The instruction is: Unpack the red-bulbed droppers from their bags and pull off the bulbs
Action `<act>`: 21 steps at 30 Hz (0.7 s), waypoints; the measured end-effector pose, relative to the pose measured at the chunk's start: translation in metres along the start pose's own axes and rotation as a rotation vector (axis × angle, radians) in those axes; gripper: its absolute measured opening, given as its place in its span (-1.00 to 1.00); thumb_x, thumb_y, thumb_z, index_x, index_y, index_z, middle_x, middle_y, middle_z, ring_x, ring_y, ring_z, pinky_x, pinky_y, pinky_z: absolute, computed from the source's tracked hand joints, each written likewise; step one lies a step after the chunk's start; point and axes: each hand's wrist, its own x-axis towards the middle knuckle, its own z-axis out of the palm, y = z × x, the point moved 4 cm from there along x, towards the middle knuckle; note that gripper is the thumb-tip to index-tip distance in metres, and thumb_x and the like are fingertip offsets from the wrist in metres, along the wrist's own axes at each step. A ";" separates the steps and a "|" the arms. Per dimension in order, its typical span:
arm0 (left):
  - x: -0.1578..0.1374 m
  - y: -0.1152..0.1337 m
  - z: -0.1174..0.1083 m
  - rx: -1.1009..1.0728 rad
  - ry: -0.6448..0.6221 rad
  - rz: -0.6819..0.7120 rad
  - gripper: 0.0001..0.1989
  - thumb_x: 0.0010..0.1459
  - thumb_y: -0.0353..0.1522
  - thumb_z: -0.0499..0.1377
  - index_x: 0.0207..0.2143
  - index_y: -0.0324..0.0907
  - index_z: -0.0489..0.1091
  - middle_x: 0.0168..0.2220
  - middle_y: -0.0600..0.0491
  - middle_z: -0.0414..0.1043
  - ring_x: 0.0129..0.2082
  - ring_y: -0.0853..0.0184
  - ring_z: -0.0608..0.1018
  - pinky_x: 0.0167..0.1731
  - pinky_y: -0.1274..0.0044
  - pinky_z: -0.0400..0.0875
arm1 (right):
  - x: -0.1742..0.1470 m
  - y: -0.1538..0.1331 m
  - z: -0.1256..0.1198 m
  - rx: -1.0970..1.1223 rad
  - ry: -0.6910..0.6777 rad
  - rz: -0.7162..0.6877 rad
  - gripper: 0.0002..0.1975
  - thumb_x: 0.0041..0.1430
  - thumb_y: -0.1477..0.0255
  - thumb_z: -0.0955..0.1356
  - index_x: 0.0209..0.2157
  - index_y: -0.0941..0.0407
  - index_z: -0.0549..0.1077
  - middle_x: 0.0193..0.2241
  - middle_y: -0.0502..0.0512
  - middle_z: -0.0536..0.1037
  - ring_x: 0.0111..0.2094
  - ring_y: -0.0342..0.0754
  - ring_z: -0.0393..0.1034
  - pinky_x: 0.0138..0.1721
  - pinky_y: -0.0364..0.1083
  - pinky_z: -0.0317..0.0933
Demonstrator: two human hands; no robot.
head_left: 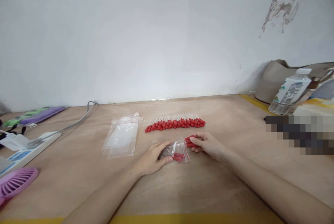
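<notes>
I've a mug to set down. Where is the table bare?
Bare table lies between the power strip and clear bags, and between the forearms. The middle is crowded: left hand, part-filled bag, right hand, red-tipped sticks; so is the far right, around the bottle.

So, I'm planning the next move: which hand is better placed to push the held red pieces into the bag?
Probably the right hand: it grips the red pieces at the bag's red-striped end, while the left hand is on the bag's other end.
</notes>
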 end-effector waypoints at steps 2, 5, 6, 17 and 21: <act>0.000 -0.001 0.000 0.016 -0.017 0.010 -0.53 0.14 -0.21 0.06 0.10 -0.10 0.12 0.05 -0.04 0.25 0.01 0.25 0.33 -0.02 0.34 0.25 | 0.000 -0.010 -0.017 -0.062 -0.023 0.008 -0.69 -0.12 0.22 0.41 -0.43 0.19 0.43 -0.52 0.04 0.49 -0.60 -0.26 0.29 -0.54 -0.22 0.21; -0.002 -0.006 0.001 0.057 -0.095 0.045 -0.52 0.14 -0.19 0.05 0.10 -0.11 0.14 0.12 -0.07 0.16 0.12 0.22 0.22 0.06 0.27 0.14 | -0.006 -0.033 -0.054 -0.208 -0.050 0.013 -0.70 -0.10 0.22 0.40 -0.43 0.19 0.47 -0.47 0.09 0.51 -0.57 -0.25 0.31 -0.53 -0.23 0.21; -0.002 -0.007 0.002 0.064 -0.133 0.057 -0.51 0.14 -0.18 0.05 0.10 -0.11 0.14 0.14 -0.07 0.12 0.14 0.20 0.18 0.08 0.25 0.10 | -0.009 -0.041 -0.067 -0.251 -0.012 -0.004 -0.70 -0.09 0.22 0.39 -0.41 0.18 0.48 -0.44 0.10 0.52 -0.55 -0.24 0.32 -0.52 -0.23 0.22; 0.026 -0.007 -0.008 -0.815 0.170 -0.497 -0.65 0.08 -0.16 0.11 -0.25 -0.25 0.44 -0.23 -0.08 0.48 -0.21 0.25 0.51 -0.14 0.42 0.38 | -0.027 -0.073 0.025 -1.006 0.303 -1.004 -0.78 0.17 0.45 0.21 -0.18 0.14 0.40 -0.30 0.11 0.52 -0.28 -0.08 0.40 -0.23 -0.10 0.29; 0.032 -0.008 0.000 -1.152 0.201 -0.781 -0.73 0.06 -0.22 0.15 -0.39 -0.28 0.40 -0.45 -0.03 0.48 -0.49 0.42 0.52 -0.41 0.61 0.44 | -0.027 -0.060 0.086 -1.454 0.124 -1.341 -0.74 0.18 0.59 0.12 -0.24 0.26 0.40 -0.39 0.20 0.49 -0.35 -0.04 0.37 -0.33 -0.08 0.27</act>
